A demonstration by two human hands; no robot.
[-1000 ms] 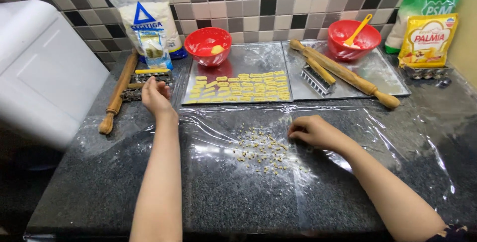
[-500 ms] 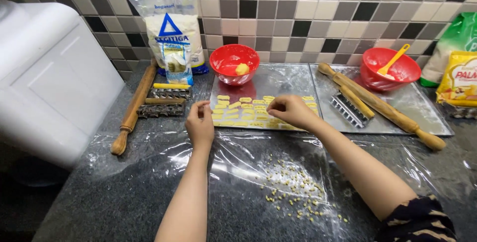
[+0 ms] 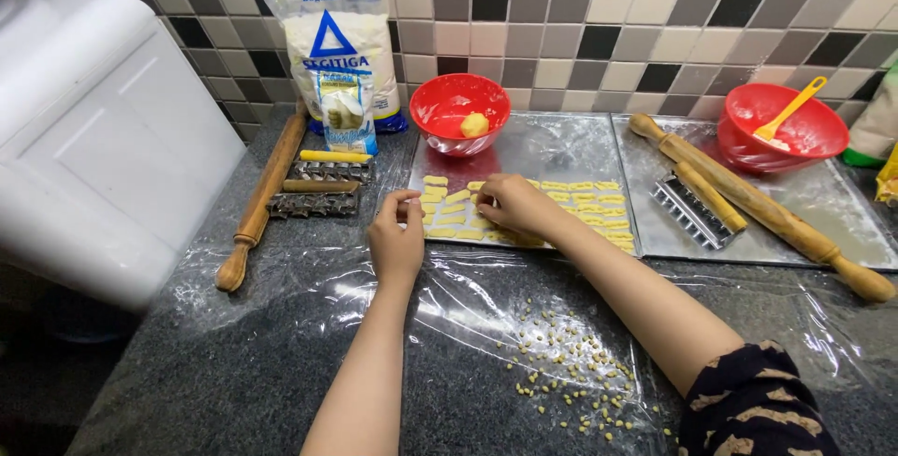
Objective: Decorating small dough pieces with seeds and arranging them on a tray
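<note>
Both hands have shifted since half a second ago: my left hand (image 3: 397, 236) has slid from the plastic sheet up to the tray's left edge, and my right hand (image 3: 505, 205) sits lower over the dough rows than before.

White appliance (image 3: 94, 138) fills the left side. Plastic sheet (image 3: 309, 297) covers the dark counter (image 3: 187, 390), with small dough crumbs (image 3: 561, 362) scattered on it between my forearms. Two metal trays lie side by side against the tiled wall: near tray (image 3: 552, 143) holds rows of small yellow dough pieces (image 3: 599, 208), far tray (image 3: 804, 222) carries a long rolling pin (image 3: 758, 203) and a ridged cutter (image 3: 697, 208). Flour bag (image 3: 337, 35) stands upright behind, a second rolling pin (image 3: 257, 199) lies left of the near tray, two ridged moulds (image 3: 318, 189) just beside it. Red bowl (image 3: 460, 112) with a dough lump sits at the near tray's back edge; another red bowl (image 3: 781, 129) with a yellow spatula (image 3: 790, 108) sits at right.

Right hand: fingers curled, resting on the dough pieces, pinching; can't tell exactly which piece. Left hand: thumb and fingers closing in a pinch at the tray's left edge, beside the first column; can't tell if it holds anything.
</note>
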